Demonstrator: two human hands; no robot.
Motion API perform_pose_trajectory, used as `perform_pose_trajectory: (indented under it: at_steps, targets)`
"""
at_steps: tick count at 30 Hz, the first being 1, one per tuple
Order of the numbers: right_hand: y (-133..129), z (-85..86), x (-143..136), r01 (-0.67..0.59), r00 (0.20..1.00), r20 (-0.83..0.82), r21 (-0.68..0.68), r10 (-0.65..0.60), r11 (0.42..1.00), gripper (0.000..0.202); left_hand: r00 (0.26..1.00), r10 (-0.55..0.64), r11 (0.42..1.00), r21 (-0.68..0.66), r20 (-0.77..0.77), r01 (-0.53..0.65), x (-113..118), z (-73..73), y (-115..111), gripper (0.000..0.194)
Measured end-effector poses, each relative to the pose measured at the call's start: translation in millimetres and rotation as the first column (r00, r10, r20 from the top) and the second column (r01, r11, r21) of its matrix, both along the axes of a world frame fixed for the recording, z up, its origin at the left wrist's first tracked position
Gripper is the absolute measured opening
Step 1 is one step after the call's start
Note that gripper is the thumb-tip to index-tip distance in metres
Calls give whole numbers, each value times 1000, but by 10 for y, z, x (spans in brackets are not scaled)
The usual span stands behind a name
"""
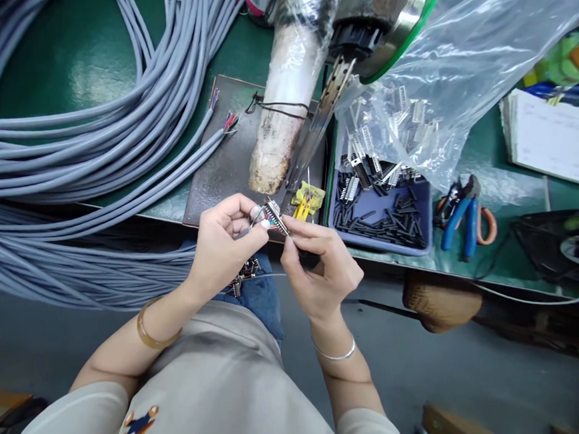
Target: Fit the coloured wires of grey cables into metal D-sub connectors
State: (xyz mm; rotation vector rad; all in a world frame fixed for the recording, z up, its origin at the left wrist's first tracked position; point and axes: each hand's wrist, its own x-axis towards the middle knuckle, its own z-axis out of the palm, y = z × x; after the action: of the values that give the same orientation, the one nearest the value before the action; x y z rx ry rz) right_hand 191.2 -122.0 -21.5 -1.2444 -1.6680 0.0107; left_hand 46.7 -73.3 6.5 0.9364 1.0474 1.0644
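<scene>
Both hands meet at the table's front edge around a small metal connector (275,217) with rows of pins and a few coloured wires at it. My left hand (228,238) pinches its left end and the wires between thumb and fingers. On the other side, my right hand (320,258) grips the lower right end between thumb and forefinger. Just behind the connector are a yellow piece (308,201) on the dark board and the tip of a white wrapped rod (273,138). More connectors (244,274) lie on my lap, below the left hand.
Grey cables (161,120) cover the left side. A blue tray (423,223) holds black sleeves and connectors, partly under clear plastic (476,42). Right of it lie blue-handled pliers (463,223) and orange-handled cutters (485,225). A paper pad (556,136) is farther right.
</scene>
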Motion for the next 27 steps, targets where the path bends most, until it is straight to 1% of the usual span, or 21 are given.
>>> perform_pose_trajectory:
  at_steps: [5, 9, 13, 18, 23, 27]
  targets:
    - [51, 27, 19, -18, 999, -37, 23, 19, 1000, 22, 1000, -7, 999, 49, 24, 6, 20, 24, 38, 14]
    - [78, 27, 25, -27, 998, -54, 13, 27, 1000, 21, 999, -3, 999, 49, 35, 2, 25, 18, 51, 17]
    - [86, 38, 27, -17, 999, -39, 15, 17, 1000, 21, 999, 3, 997, 71, 37, -5, 40, 20, 53, 17]
    - [85, 101, 12, 2, 1000, -1, 33, -1, 999, 22, 1000, 11, 992, 126, 22, -14, 40, 44, 56, 16]
    - [82, 109, 6, 12, 999, 39, 69, -15, 998, 22, 1000, 5, 995, 96, 2, -5, 30, 22, 58, 15]
    - [72, 78, 19, 22, 999, 24, 46, -23, 999, 22, 999, -8, 998, 57, -38, 10, 33, 0, 42, 13]
